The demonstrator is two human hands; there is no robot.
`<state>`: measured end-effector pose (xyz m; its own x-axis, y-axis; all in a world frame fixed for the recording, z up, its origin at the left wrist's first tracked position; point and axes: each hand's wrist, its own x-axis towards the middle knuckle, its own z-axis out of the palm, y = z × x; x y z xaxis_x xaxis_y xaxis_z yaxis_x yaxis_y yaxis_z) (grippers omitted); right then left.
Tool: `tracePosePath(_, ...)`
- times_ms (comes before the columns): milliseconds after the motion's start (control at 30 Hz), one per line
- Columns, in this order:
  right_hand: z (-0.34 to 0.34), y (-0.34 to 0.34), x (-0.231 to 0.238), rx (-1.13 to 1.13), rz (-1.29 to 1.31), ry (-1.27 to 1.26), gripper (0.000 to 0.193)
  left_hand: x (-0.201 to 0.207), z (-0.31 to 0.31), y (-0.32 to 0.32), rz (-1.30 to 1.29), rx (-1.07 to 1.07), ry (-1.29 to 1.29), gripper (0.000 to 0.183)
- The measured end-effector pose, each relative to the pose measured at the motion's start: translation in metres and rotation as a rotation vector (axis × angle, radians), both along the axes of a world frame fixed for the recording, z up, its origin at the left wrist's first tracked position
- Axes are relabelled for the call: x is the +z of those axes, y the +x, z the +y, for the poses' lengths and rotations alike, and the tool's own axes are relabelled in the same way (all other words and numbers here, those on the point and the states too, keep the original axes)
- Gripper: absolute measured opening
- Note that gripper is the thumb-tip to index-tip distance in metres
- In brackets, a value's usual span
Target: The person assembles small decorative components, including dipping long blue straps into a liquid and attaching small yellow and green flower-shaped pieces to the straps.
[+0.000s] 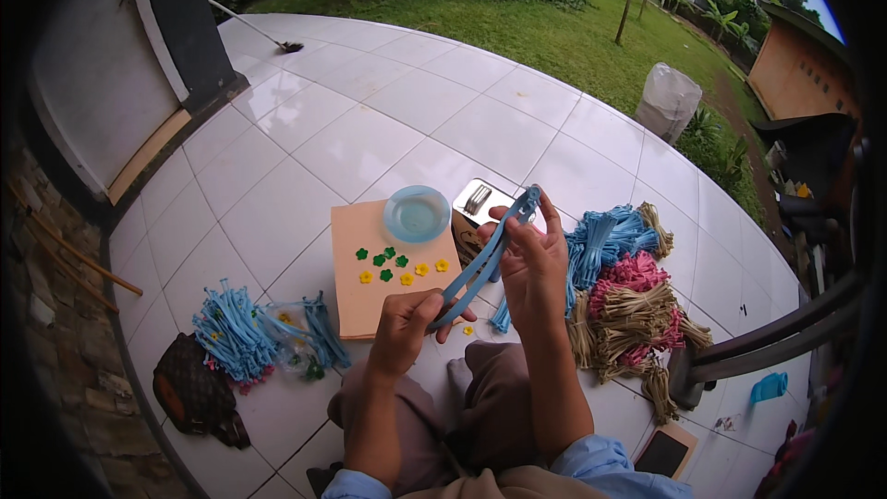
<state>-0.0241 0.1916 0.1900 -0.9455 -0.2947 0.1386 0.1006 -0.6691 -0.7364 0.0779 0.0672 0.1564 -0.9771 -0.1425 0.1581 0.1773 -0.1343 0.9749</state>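
Observation:
A long blue rubbery strap [478,270] is stretched between my two hands, doubled into a narrow loop. My left hand [407,325] pinches its lower end. Higher up and to the right, my right hand [538,263] has its fingers closed around the upper end, where a knobbed tip stands out. Just beyond my left hand lies a tan board [353,310] with small green flower pieces [386,274] and yellow flower pieces [407,279] on it. A light-blue bowl [389,222] sits at the board's far edge. Partly behind my right hand is a pale box [499,201] bearing dark slots.
Bundled blue [605,236], pink [633,270] and beige straps [637,314] pile up at right. More blue straps [231,328], a clear plastic bag [294,342] and a brown patterned bag [189,388] lie left. A phone-like dark slab [662,456] is at lower right.

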Motion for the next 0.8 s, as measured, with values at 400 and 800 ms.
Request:
tracePosePath(400,0.0,-0.012,-0.01,-0.096,0.094,0.153,0.061,-0.018,-0.008,-0.019,0.002,0.34,0.449,0.033)
tracePosePath(800,0.002,-0.009,-0.044,0.574,-0.07,0.442,0.062,-0.009,-0.026,-0.007,-0.028,0.39,0.634,0.029)
